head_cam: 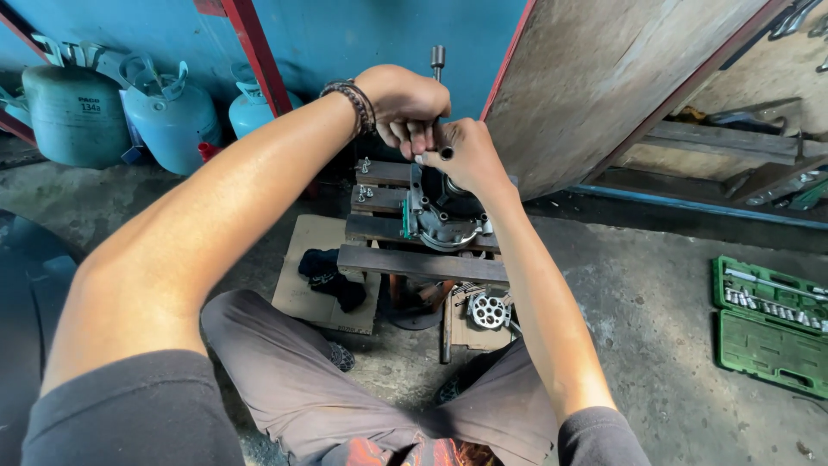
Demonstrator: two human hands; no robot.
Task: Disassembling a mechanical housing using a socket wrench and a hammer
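We saw both hands raised together over a low wooden pallet stand [423, 263] that served as the surface. The left hand [404, 102], with a dark braided bracelet [352, 102] on its wrist, had its fingers curled down onto a metal T-handle wrench [438, 59], whose socketed end rose just above the knuckles. The right hand [470, 155] was closed around the lower part of the same tool, its grip pressed tight about the shaft, touching the left hand's fingertips. Directly beneath the hands sat a grey metal compressor body [442, 223], resting on the slats of the stand; the wrench stood upright over it, though the hands hid where it met the metal. Small bolts [365, 164] lay on the upper slats to the left. Below the stand, on the concrete floor, lay a round metal plate with holes [488, 311] and a dark cloth [332, 276] on a piece of cardboard [302, 289]. A green socket set case [770, 324] lay open well apart to the right, and pale blue gas cylinders [168, 116] stood against the blue wall.
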